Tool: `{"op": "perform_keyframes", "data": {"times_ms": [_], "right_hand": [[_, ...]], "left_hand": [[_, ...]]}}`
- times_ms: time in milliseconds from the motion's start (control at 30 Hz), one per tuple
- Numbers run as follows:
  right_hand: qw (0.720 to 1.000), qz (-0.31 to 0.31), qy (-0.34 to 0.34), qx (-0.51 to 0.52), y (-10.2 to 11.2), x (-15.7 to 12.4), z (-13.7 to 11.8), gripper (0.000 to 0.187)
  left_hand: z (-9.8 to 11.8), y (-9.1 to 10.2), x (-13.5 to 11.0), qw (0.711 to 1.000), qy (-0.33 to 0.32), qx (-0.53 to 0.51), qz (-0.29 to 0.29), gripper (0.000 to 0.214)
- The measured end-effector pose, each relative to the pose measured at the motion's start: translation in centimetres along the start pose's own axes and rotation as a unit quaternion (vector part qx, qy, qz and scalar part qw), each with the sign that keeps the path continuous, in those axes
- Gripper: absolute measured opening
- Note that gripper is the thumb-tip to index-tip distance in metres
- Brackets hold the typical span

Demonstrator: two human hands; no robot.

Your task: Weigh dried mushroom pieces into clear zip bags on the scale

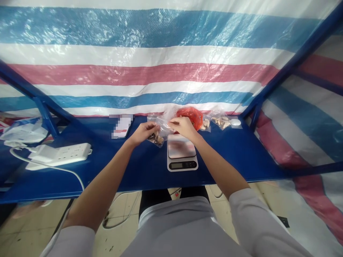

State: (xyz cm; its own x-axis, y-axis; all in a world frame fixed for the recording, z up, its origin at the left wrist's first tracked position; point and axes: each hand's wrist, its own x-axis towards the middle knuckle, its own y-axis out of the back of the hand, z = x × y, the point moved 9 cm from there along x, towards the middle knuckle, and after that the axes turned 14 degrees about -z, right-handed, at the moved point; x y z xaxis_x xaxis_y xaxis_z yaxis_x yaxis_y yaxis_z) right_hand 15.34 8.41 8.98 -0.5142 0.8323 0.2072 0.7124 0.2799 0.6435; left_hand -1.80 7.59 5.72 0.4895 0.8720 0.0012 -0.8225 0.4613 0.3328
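Between my two hands a clear plastic bag point(164, 125) is stretched above the blue table. My left hand point(144, 132) pinches its left side, and my right hand point(184, 126) grips its right side with fingers together. Below my left hand lies a clear bag with dark dried pieces point(156, 139). Just in front of my hands is a white digital kitchen scale point(182, 157) with a flat, shiny platform. Behind my right hand sits an open red plastic bag point(193, 116), its contents mostly hidden.
Clear bags of pale dried pieces point(221, 121) and a small white round lid-like thing point(235, 122) lie at the right. A partly blurred phone-like item point(123, 126) and a white power strip point(63, 154) are on the left. Blue frame bars point(292, 60) and striped sheeting point(150, 73) enclose the table.
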Motion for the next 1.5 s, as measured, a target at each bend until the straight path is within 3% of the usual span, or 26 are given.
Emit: {"op": "perform_keyframes", "data": {"times_ms": [167,300,400,500,667,833,1000,1200,1367,1500], "right_hand": [[1.0,-0.002,-0.029,-0.01,-0.7,-0.1,0.8,0.015],[0.999,-0.003,-0.039,-0.005,-0.3,-0.2,1.1,0.017],[0.999,-0.012,-0.033,-0.024,-0.3,-0.3,0.4,0.022],[0.998,-0.018,-0.014,-0.058,-0.4,-0.6,-0.7,0.025],[0.991,-0.034,0.003,-0.129,-0.7,-1.1,-1.9,0.027],[0.979,-0.052,-0.01,-0.195,-0.8,-1.2,-2.3,0.031],[0.981,-0.062,-0.007,-0.185,-1.1,-1.0,-1.8,0.032],[0.982,-0.061,-0.009,-0.181,-1.3,-1.0,-1.1,0.03],[0.975,-0.07,-0.011,-0.211,-1.5,-1.2,-0.9,0.033],[0.983,-0.055,-0.015,-0.172,-0.8,-1.4,-0.5,0.035]], "left_hand": [[-0.8,2.1,-0.4,0.991,-0.012,0.058,0.123,0.049],[1.7,2.5,-1.7,0.963,-0.026,0.144,0.224,0.038],[2.9,0.7,-0.8,0.973,-0.003,0.141,0.183,0.036],[1.2,-1.4,1.0,0.99,0.08,-0.024,0.112,0.046],[-0.6,-2.6,2.0,0.97,0.144,-0.163,0.113,0.045],[-0.8,-2.5,1.8,0.968,0.154,-0.17,0.105,0.039],[-0.7,-2.4,1.8,0.969,0.157,-0.157,0.105,0.031],[-0.9,-3.1,2.1,0.968,0.177,-0.145,0.103,0.042],[-0.7,-3.1,2.5,0.971,0.169,-0.125,0.116,0.024],[-1.0,-3.3,2.5,0.966,0.161,-0.181,0.095,0.019]]}}
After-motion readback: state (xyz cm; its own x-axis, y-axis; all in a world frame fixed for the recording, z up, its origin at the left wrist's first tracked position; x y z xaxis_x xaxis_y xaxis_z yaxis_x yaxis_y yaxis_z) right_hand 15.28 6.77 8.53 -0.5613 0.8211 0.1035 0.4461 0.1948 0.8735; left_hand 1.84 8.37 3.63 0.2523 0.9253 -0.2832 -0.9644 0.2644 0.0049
